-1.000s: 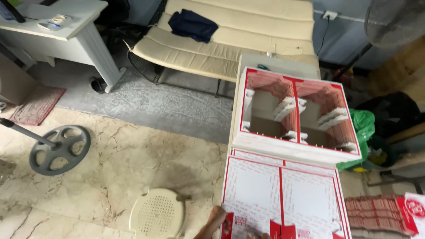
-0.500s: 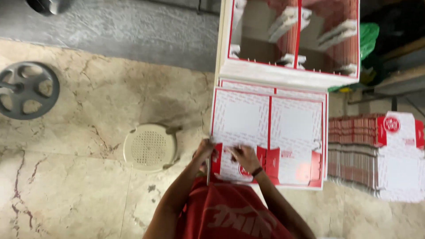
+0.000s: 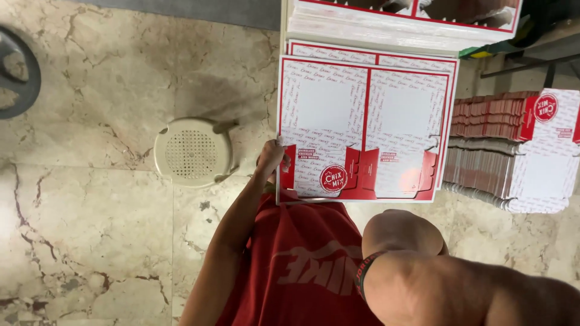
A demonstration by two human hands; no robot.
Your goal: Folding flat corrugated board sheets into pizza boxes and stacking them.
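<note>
My left hand grips the left edge of a flat white-and-red cardboard box blank, held just above a stack of the same blanks on the floor. My right arm is bent close to the camera, with a dark band at the wrist. My right hand is curled back over my red shirt, below the blank's near edge. Its fingers are hidden, and I see nothing in it.
A cream plastic stool stands left of my left hand. Folded open boxes are stacked beyond the blanks. A second pile of flat blanks lies on the right. A round dark fan base sits at the far left on the marble floor.
The view has tilted down toward my body. My right hand has come off the blank's near edge and drawn up close to the camera. My left hand keeps its hold on the left edge.
</note>
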